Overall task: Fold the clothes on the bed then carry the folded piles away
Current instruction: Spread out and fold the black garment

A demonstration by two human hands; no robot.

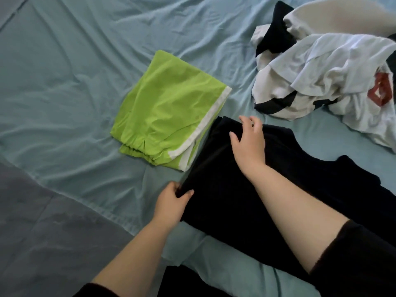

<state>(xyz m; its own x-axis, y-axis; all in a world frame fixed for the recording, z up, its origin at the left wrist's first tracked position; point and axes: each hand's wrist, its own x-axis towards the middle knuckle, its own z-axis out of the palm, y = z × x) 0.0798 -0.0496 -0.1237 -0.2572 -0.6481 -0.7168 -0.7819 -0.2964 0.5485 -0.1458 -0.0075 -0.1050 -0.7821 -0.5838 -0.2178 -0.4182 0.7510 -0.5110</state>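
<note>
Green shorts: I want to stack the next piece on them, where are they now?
In the head view the green shorts lie folded near the centre of the blue sheet, just left of the black garment, with the white pile farther right.

Left hand (174, 200) pinches black garment (225, 189); right hand (248, 140) palm down, fingers spread, seemingly resting.

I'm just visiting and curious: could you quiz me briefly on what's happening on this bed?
1. True or false: the folded lime-green fabric shorts with white trim lie on the light-blue bed sheet.
2. The left hand grips: A) the shorts, B) the black fabric garment, C) nothing?
3. What lies crumpled at the far right?
Key: 1 true; 2 B; 3 the heap of white and black clothes.
</note>
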